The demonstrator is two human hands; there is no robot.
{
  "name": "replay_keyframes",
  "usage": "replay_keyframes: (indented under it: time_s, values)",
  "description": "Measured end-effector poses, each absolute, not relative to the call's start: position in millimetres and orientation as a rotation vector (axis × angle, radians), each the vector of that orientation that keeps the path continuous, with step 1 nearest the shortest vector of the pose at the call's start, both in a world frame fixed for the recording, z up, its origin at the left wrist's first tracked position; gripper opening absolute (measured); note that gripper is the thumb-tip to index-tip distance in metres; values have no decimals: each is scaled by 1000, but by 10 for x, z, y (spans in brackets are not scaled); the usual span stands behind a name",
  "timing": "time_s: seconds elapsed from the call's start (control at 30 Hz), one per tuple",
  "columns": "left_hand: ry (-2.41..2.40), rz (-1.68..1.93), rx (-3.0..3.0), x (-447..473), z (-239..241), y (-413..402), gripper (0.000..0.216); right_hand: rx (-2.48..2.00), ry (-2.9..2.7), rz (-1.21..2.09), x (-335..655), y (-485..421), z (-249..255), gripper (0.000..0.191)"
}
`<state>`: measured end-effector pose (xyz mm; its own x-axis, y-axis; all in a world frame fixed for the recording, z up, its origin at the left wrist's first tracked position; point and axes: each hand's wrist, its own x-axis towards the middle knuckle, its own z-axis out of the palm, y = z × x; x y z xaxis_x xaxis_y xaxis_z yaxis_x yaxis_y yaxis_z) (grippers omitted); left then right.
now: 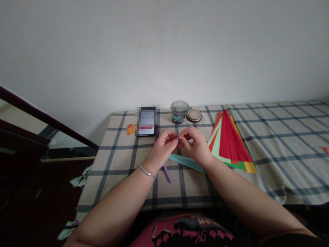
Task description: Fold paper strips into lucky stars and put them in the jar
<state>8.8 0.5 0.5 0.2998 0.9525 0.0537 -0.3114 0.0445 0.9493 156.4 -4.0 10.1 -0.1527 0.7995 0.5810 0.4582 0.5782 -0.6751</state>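
My left hand point(167, 144) and my right hand point(194, 142) meet above the checked tablecloth, fingertips pinched together on a small purple paper piece point(178, 139). Most of that piece is hidden by the fingers, so its exact shape cannot be made out. Below my left wrist lies a purple paper strip point(167, 174), partly covered by the hand. A light blue paper strip point(186, 161) runs under my right wrist. Just beyond the hands stands a clear plastic jar point(180, 108) with small teal and purple pieces at its bottom. Its round lid point(194, 115) rests beside it.
A fan of coloured paper strips point(232, 140), red, green, orange and yellow, spreads to the right. At the back left a phone point(147, 121) with a blurred screen lies by an orange bear-shaped item point(131, 129). The wall point(164, 51) rises behind the tablecloth point(115, 164).
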Motion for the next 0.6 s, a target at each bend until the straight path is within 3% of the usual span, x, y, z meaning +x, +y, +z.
replay_keyframes:
  time_s: [0.2,0.4,0.6]
  values:
    - [750,1145,1102,96,14,-1,26,-1044,-1785,455,1559,-49,120,7]
    - [807,1286,1148,97,-2,22,20,-1121,-1637,674,1557,-28,70,14]
    - [960,1394,1265,72,1,37,28,-1166,-1603,831,1539,-11,59,17]
